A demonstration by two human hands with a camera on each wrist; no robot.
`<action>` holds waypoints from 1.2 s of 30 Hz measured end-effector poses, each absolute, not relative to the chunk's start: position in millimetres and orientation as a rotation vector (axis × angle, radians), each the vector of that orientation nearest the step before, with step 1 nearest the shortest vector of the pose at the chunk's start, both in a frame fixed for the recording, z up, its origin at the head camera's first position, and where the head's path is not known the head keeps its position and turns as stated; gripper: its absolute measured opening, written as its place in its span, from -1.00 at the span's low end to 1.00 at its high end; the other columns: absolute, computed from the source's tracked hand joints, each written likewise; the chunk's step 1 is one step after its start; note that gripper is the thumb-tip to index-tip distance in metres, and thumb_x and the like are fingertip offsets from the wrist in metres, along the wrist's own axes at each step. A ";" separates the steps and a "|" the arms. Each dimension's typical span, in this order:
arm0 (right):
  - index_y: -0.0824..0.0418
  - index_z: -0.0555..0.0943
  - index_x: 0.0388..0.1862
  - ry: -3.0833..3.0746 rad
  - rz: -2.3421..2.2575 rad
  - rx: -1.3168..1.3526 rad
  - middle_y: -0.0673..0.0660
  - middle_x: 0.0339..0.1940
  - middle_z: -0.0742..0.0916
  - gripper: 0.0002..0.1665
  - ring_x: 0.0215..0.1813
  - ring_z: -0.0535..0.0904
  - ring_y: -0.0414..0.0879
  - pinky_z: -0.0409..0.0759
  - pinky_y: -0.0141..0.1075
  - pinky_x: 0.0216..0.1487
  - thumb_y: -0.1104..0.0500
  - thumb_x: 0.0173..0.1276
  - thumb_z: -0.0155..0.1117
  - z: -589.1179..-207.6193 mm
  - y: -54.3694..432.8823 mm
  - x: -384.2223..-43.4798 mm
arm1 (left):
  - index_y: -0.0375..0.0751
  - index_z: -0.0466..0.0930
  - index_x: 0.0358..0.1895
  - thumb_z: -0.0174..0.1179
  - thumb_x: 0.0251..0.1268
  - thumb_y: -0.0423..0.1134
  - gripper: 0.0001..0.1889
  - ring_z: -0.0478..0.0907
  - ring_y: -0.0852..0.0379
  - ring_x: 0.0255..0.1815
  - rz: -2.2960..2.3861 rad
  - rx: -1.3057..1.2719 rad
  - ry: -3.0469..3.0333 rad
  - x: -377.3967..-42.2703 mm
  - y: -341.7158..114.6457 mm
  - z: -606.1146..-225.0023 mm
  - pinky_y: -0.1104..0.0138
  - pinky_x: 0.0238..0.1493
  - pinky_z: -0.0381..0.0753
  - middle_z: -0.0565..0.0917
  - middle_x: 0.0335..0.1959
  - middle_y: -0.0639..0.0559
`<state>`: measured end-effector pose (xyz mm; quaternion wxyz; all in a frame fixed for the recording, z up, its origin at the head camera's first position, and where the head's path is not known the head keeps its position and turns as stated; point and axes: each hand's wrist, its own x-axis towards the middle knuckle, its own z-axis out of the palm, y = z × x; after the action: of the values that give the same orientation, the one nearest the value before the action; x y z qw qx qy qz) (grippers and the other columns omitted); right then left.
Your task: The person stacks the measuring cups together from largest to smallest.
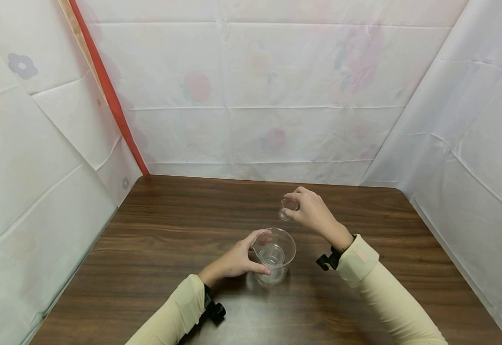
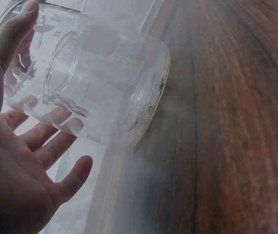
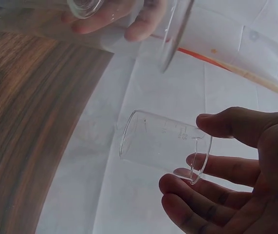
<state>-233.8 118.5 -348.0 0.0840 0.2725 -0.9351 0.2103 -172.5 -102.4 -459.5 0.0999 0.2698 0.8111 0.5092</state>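
A large clear glass beaker [image 1: 280, 274] stands upright on the table, with a smaller glass vessel [image 1: 273, 254] inside it. My left hand [image 1: 233, 258] holds the large beaker from its left side, thumb in front and fingers round the far side. In the left wrist view, the thumb lies near the rim of the large beaker [image 2: 121, 73]. Behind and right of it, my right hand [image 1: 313, 211] pinches a small glass beaker [image 1: 283, 214] above the table. The right wrist view shows thumb and fingertips at the rim of the small beaker [image 3: 153, 144], which looks empty.
The brown wood-grain table [image 1: 169, 230] reaches back to a pale patterned cloth [image 1: 251, 134] hung behind it. More cloth hangs at the left and right sides. A red strip [image 1: 113, 100] runs down the back left corner.
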 end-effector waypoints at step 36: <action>0.24 0.67 0.04 -2.734 0.658 0.935 0.16 -0.14 0.68 -0.59 -0.43 0.43 -0.23 0.38 -0.40 -0.44 0.12 0.24 0.42 -335.4 114.4 -214.9 | -0.15 0.16 0.46 0.53 -0.04 -0.13 -0.03 0.45 -0.05 0.34 1.512 0.797 2.379 -173.3 -102.1 -459.8 0.06 0.33 0.40 0.54 0.29 -0.13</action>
<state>-214.9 114.4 -335.4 0.0890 0.3143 -0.9189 0.2213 -173.3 -102.1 -459.8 0.1060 0.2705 0.8074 0.5134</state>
